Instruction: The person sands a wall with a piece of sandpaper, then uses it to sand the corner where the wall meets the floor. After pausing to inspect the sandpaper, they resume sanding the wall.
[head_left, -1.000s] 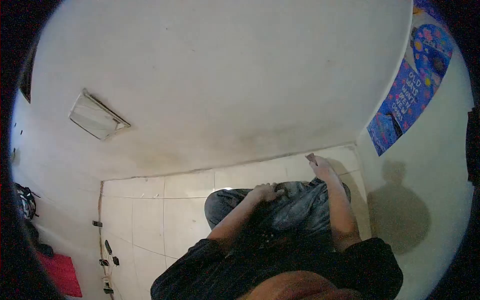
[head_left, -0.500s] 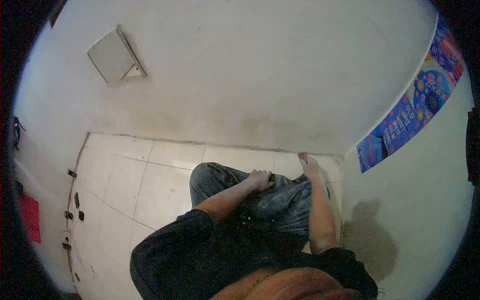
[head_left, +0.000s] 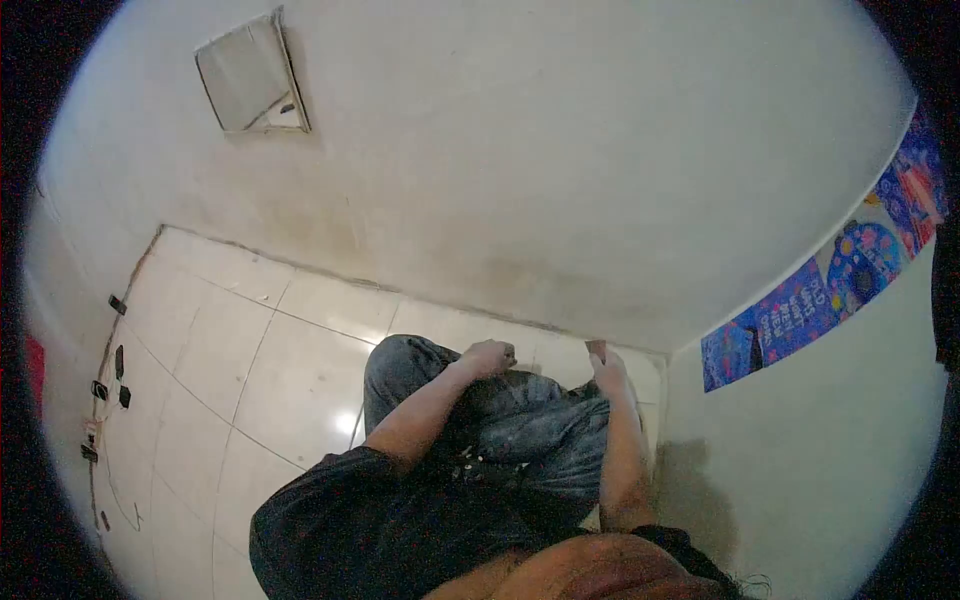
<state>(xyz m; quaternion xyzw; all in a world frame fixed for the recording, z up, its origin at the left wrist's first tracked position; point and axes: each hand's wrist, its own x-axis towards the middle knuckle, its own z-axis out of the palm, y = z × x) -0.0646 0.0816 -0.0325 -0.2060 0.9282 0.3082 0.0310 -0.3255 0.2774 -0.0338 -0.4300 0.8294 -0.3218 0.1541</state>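
Note:
My left hand [head_left: 487, 357] is curled closed just above my bent left knee, near the foot of the wall. A dark spot shows at its fingertips, too small to name. My right hand [head_left: 608, 375] pinches a small flat reddish-brown piece [head_left: 596, 346], which sticks up past the fingers close to the room's corner. Between my forearms lie my crossed legs in dark jeans [head_left: 530, 425], with several pale specks on the lap.
A plain wall [head_left: 560, 190] rises in front and another [head_left: 810, 450] on the right, bearing a colourful poster strip [head_left: 795, 310]. A mirror [head_left: 255, 80] hangs at upper left. Pale floor tiles [head_left: 270, 370] spread leftward to several dark items [head_left: 122, 362] and a thin cable [head_left: 120, 500].
The left hand has risen off the thigh and moved left, its fingers curled. The right hand keeps hold of the reddish-brown piece. The whole view has shifted and tilted slightly.

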